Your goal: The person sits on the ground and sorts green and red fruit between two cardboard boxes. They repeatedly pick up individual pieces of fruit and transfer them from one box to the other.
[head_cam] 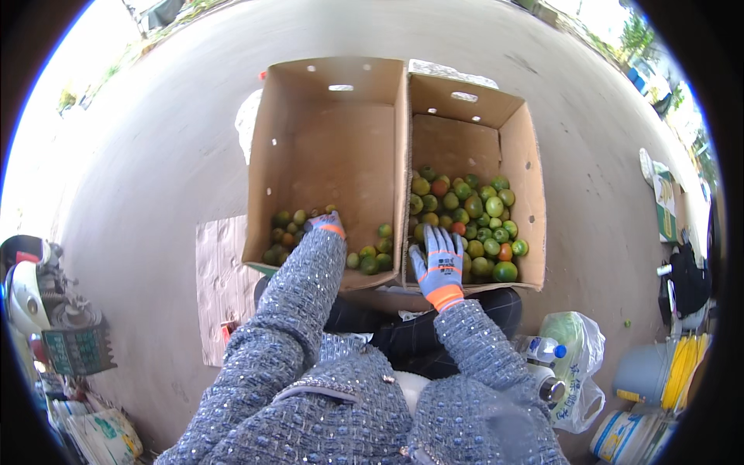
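Observation:
Two open cardboard boxes stand side by side in front of me. In the left box (343, 139), green tomatoes (282, 238) lie in the near left corner and more in the near right corner. My left hand (326, 222), in a grey glove with an orange cuff, reaches in beside the left group; its fingers are mostly hidden, so I cannot tell if it holds anything. The right box (456, 133) holds many green tomatoes (494, 206) and a few reddish ones. My right hand (442, 261), gloved alike, rests palm down on the tomatoes near its near left corner, fingers spread.
A flattened cardboard sheet (218, 279) lies left of the boxes. To my right are a plastic bag (575, 372), a bottle with a blue cap (543, 350) and a grey bucket (642, 372). A machine (64, 314) stands at the far left.

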Available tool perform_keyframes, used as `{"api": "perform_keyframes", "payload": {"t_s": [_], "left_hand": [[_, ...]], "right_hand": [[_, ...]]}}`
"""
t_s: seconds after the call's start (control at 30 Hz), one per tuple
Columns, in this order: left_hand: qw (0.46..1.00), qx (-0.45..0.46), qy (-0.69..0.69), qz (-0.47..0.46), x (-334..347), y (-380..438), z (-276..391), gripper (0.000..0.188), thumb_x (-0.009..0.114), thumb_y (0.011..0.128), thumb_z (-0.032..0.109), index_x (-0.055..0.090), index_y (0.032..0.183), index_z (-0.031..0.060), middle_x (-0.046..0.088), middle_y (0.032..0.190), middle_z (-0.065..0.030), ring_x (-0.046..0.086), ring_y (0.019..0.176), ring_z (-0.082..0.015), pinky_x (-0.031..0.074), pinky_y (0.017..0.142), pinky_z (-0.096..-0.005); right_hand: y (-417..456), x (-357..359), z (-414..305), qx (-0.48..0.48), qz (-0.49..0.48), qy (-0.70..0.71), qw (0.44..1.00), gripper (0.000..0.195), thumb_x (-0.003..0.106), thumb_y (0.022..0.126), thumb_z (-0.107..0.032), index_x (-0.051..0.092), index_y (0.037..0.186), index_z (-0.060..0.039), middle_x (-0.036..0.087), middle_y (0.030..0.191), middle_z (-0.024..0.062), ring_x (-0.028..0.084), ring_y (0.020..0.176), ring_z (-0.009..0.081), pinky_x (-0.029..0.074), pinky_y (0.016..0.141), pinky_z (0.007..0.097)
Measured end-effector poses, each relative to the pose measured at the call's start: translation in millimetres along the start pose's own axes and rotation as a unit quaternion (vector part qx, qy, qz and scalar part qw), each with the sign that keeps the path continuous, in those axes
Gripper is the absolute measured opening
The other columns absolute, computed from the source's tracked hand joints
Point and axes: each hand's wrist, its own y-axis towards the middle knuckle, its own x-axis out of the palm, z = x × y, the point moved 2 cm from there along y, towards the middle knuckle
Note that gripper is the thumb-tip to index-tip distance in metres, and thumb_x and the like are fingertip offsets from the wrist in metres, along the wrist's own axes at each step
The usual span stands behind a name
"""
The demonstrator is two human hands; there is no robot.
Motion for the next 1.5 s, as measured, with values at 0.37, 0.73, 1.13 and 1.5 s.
{"api": "perform_keyframes", "payload": {"t_s": [0.37, 0.73, 1.13, 1.5], "left_hand": [[0.981, -0.02, -0.159, 0.112, 11, -11, 9, 0.072, 0.077, 0.071, 0.042, 0.045, 0.132, 0.0209, 0.061, 0.119, -0.0147, 0.059, 0.11, -0.0298, 0.047, 0.089, -0.0426], [0.691, 0.452, -0.387, 0.41, -75, -208, 83, 0.07, 0.082, 0.062, 0.013, 0.049, 0.123, 0.0048, 0.057, 0.118, -0.013, 0.053, 0.111, -0.0287, 0.037, 0.102, -0.0414], [0.839, 0.341, -0.129, 0.404, -52, -216, 142, 0.092, 0.071, 0.069, 0.043, 0.032, 0.141, 0.0009, 0.032, 0.145, -0.0181, 0.028, 0.135, -0.0366, 0.017, 0.113, -0.05], [0.833, 0.348, -0.19, 0.387, -50, -216, 139, 0.077, 0.066, 0.075, 0.037, 0.037, 0.138, 0.0032, 0.037, 0.142, -0.0196, 0.028, 0.135, -0.0366, 0.014, 0.113, -0.0529]], "right_hand": [[-2, -5, 3, 0.038, -0.015, 0.022, 0.999, 0.057, 0.057, 0.086, -0.041, 0.05, 0.124, -0.0004, 0.053, 0.124, 0.0178, 0.045, 0.118, 0.0335, 0.027, 0.105, 0.0514], [-6, -45, 11, 0.138, 0.046, 0.775, 0.615, 0.072, 0.054, 0.084, 0.005, 0.022, 0.148, -0.0062, 0.041, 0.139, 0.0113, 0.047, 0.119, 0.0179, 0.037, 0.101, 0.0308], [43, -38, 124, 0.239, 0.136, 0.184, 0.944, 0.066, 0.076, 0.072, -0.024, 0.047, 0.13, -0.0129, 0.052, 0.124, 0.0174, 0.054, 0.108, 0.0349, 0.044, 0.093, 0.0426], [27, 46, 182, 0.257, -0.162, -0.174, 0.937, 0.078, 0.056, 0.082, -0.052, 0.023, 0.148, -0.0251, 0.022, 0.151, 0.0185, 0.03, 0.135, 0.0369, 0.019, 0.109, 0.055]]}}
